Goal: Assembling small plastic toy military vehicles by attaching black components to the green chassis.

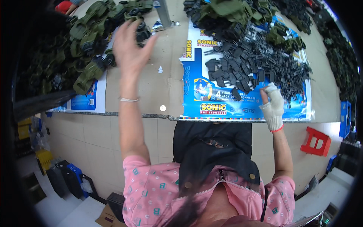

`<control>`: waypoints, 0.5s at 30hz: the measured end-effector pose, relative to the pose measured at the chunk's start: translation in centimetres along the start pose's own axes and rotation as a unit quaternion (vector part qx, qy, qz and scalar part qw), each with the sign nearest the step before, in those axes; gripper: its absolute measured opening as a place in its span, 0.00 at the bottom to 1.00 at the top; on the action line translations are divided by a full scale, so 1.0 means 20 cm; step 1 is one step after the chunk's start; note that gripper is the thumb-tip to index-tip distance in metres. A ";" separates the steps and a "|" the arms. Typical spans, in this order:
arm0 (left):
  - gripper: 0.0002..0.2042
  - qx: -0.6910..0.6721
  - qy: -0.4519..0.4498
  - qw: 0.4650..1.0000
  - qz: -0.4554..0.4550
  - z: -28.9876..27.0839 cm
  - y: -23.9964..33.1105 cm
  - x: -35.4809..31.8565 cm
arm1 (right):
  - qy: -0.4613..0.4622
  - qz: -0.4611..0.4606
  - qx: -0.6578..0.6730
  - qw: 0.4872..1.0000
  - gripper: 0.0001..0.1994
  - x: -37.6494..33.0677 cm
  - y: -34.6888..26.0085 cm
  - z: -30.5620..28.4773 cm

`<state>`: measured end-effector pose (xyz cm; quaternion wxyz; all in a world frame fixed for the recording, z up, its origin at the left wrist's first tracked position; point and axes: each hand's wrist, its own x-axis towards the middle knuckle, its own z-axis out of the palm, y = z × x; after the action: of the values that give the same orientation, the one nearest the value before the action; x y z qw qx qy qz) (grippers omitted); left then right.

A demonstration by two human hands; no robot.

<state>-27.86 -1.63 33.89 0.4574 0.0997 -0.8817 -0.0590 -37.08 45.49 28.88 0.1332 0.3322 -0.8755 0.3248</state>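
Observation:
My left hand (130,47) is bare, with a thin bracelet on the wrist. It is raised with fingers spread over the near edge of a pile of olive-green toy vehicles (90,41) with black wheels, and holds nothing. My right hand (273,103) wears a white knitted glove with a red cuff. It rests with curled fingers at the near edge of a heap of small black plastic parts (253,64). I cannot make out whether a part is between its fingers. Both piles lie on blue printed cardboard sheets (227,109) on a beige table (166,75).
More green toy pieces (234,9) and dark parts (340,60) lie at the table's far side and right. A grey metal bar (163,13) stands at the back. On the tiled floor are a red stool (315,140), blue crates (345,117) and dark boxes (68,178).

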 end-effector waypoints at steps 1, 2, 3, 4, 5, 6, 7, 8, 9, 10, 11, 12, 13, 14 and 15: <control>0.37 0.085 -0.038 0.996 -0.014 -0.04 -0.11 -0.10 | -0.015 -0.042 -0.015 0.999 0.07 -0.01 0.00 0.01; 0.39 0.162 -0.124 0.978 -0.051 -0.08 -0.23 -0.21 | -0.082 -0.038 -0.054 0.994 0.09 0.04 -0.08 0.01; 0.40 0.211 -0.213 0.952 -0.066 -0.10 -0.31 -0.28 | -0.074 -0.078 -0.070 0.992 0.10 0.07 -0.13 0.02; 0.40 0.207 -0.220 0.951 -0.063 -0.10 -0.30 -0.30 | -0.066 -0.117 -0.085 0.987 0.12 0.08 -0.18 0.03; 0.41 0.192 -0.245 0.946 -0.086 -0.10 -0.31 -0.31 | -0.147 -0.091 -0.113 0.978 0.13 0.12 -0.23 0.04; 0.42 0.179 -0.266 0.941 -0.107 -0.11 -0.30 -0.30 | -0.223 -0.066 -0.140 0.963 0.15 0.16 -0.29 0.05; 0.39 0.181 -0.243 0.948 -0.098 -0.10 -0.27 -0.31 | -0.301 -0.036 -0.194 0.933 0.18 0.19 -0.35 0.05; 0.39 0.183 -0.240 0.949 -0.094 -0.12 -0.28 -0.32 | -0.297 -0.036 -0.192 0.935 0.18 0.17 -0.35 0.07; 0.37 0.183 -0.229 0.955 -0.046 -0.12 -0.29 -0.33 | -0.290 -0.058 -0.220 0.930 0.19 0.12 -0.32 0.11; 0.34 0.184 -0.217 0.959 0.002 -0.13 -0.30 -0.34 | -0.281 -0.080 -0.247 0.924 0.19 0.08 -0.30 0.15; 0.26 0.177 -0.178 0.966 0.064 -0.15 -0.28 -0.36 | -0.256 -0.117 -0.260 0.924 0.22 0.04 -0.26 0.17; 0.26 0.180 -0.180 0.965 0.065 -0.20 -0.23 -0.37 | -0.256 -0.118 -0.256 0.925 0.22 0.04 -0.26 0.15; 0.22 0.163 -0.171 0.966 0.105 -0.25 -0.18 -0.37 | -0.272 -0.151 -0.248 0.917 0.23 0.06 -0.27 0.13; 0.19 0.145 -0.158 0.966 0.143 -0.29 -0.11 -0.35 | -0.286 -0.185 -0.243 0.908 0.24 0.08 -0.25 0.10; 0.15 0.079 -0.167 0.975 0.123 -0.32 -0.03 -0.35 | -0.276 -0.186 -0.227 0.915 0.21 0.09 -0.22 0.10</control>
<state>-18.62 -0.75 31.91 0.2980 0.0152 -0.9530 0.0515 -35.53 40.79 30.18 0.0161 0.5265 -0.8499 -0.0184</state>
